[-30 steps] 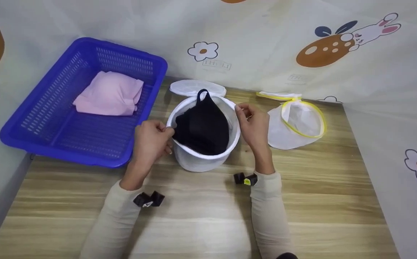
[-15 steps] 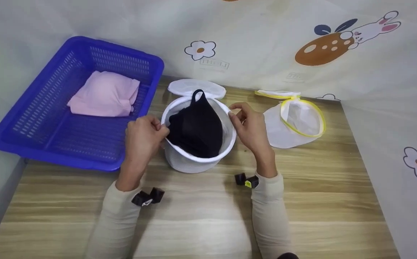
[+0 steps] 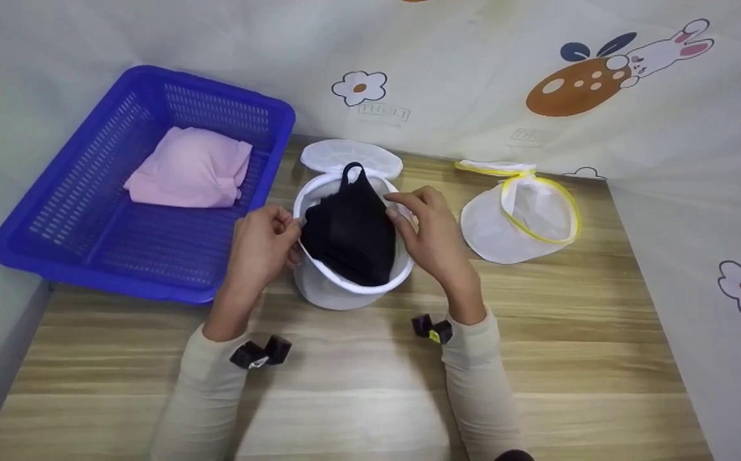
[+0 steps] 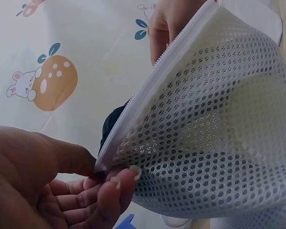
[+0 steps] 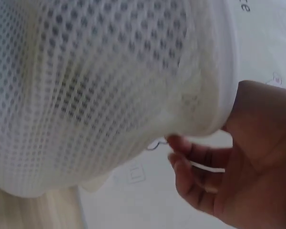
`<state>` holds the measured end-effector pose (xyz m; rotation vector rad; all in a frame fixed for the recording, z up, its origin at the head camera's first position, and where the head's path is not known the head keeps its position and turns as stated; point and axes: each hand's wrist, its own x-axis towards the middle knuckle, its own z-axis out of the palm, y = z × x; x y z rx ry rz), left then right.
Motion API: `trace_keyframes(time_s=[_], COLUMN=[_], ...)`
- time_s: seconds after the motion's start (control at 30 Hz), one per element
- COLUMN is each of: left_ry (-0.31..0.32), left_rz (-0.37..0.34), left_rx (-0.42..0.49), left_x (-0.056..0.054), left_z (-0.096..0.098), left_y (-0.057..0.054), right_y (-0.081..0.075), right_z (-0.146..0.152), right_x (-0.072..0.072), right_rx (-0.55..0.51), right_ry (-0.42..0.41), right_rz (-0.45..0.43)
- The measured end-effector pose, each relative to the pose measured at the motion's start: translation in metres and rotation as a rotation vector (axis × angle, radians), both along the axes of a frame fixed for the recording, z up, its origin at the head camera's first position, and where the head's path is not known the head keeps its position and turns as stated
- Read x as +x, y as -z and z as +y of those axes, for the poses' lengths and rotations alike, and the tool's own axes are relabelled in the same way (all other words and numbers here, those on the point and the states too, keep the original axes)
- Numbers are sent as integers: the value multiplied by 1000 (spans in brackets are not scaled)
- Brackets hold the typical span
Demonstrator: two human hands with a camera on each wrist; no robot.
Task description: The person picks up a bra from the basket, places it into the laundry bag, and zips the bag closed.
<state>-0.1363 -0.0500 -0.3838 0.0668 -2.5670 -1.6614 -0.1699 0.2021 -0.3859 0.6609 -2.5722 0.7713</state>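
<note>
A white mesh laundry bag (image 3: 342,296) stands upright on the table, its round mouth unzipped and its lid (image 3: 351,155) folded back. Inside lies a black garment (image 3: 351,234), cup-shaped like a folded bra, with a strap loop sticking up. My left hand (image 3: 263,246) pinches the bag's left rim; the left wrist view shows the zip edge (image 4: 155,78) between thumb and fingers. My right hand (image 3: 434,237) reaches over the right rim, thumb and index finger apart beside the garment. In the right wrist view, other fingers (image 5: 193,191) bend outside the mesh; contact with the garment is unclear.
To the left, a blue plastic basket (image 3: 134,285) holds a folded pink garment (image 3: 191,168). A second white mesh bag (image 3: 495,230), with yellow trim, lies open to the right. A printed cloth (image 3: 447,83) borders the wooden table (image 3: 358,397).
My right hand has come off its pinch on the right rim and moved left over the bag's mouth. My left hand keeps its hold. The bag has tipped slightly.
</note>
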Motion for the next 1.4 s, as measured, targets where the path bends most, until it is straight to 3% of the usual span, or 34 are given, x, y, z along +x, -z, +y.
trace_keyframes(time_s=[0.1,0.3,0.7,1.03,1.4], left_ry=[12,37,70,89,121], left_rz=[4,37,38,11,-11], left_rx=[14,16,65,158,263], left_x=[0,0,1,2,1], left_z=[1,1,-3,-7,-9], left_y=[0,1,-1,-2,0], right_y=[-4,-3,6,16,22], right_z=[-11,-39,-51,-53,-52], right_x=[8,20,24,20,20], right_rx=[3,43,184,254,363], right_ry=[-1,-179,-159,-199,-284], right_rz=[81,159,170,98,-99])
